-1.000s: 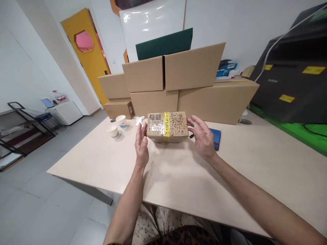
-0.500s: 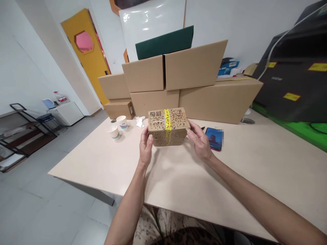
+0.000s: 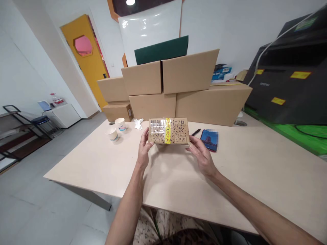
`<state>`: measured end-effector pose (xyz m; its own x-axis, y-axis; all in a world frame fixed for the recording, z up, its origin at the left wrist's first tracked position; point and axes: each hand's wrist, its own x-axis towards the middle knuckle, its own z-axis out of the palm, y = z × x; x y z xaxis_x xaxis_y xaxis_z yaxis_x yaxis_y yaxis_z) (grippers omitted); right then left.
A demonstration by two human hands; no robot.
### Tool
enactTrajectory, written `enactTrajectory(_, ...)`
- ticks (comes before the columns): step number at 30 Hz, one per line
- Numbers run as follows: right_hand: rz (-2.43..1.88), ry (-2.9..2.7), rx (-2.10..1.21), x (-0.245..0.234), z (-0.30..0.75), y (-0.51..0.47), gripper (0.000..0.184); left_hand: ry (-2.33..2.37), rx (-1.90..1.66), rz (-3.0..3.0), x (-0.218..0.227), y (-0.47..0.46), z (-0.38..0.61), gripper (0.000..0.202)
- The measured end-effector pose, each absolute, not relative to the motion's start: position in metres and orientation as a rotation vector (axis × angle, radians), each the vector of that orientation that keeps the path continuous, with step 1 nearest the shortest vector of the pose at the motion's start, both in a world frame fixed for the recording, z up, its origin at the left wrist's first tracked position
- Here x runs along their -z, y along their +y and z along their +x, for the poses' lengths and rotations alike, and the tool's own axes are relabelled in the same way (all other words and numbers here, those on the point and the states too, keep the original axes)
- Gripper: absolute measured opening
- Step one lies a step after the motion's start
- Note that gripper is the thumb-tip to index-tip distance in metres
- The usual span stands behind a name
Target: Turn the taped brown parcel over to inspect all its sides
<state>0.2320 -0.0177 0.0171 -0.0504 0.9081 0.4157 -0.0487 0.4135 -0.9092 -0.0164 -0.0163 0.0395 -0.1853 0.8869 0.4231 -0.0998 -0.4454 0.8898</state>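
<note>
A small cardboard box (image 3: 169, 130) with black printing, clear tape and a yellow tape stripe is held above the beige table (image 3: 102, 166), its printed face tilted toward me. My left hand (image 3: 143, 149) grips its left end, thumb on the front. My right hand (image 3: 202, 154) holds its lower right corner with curled fingers.
Large cardboard boxes (image 3: 184, 88) are stacked at the table's far edge, a green board (image 3: 160, 50) on top. Two paper cups (image 3: 116, 128) and crumpled white paper (image 3: 138, 124) lie left of the box. A black pen (image 3: 196, 132) and blue phone (image 3: 208, 140) lie right. A black machine (image 3: 291, 85) stands at right.
Both hands closed on the small box, lifted it off the table and tipped its top face toward me.
</note>
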Motion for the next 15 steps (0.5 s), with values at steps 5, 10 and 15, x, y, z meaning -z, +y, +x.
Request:
enactTrajectory(5,-0.863,-1.356,-0.968,-0.01,0.228,-0.004,0.065,1.022,-1.625,1.359,-0.036,-0.015,-0.014,0.068)
enactTrajectory(10,-0.854,-1.44,-0.975,0.001,0.226,0.015,0.068,1.088,-1.585,1.367,-0.027,-0.011,-0.007,0.065)
enactTrajectory(15,-1.017,-1.634,-0.736,0.017,0.236,0.039,0.057,1.221,-1.569,1.331,-0.013,-0.002,-0.007,0.063)
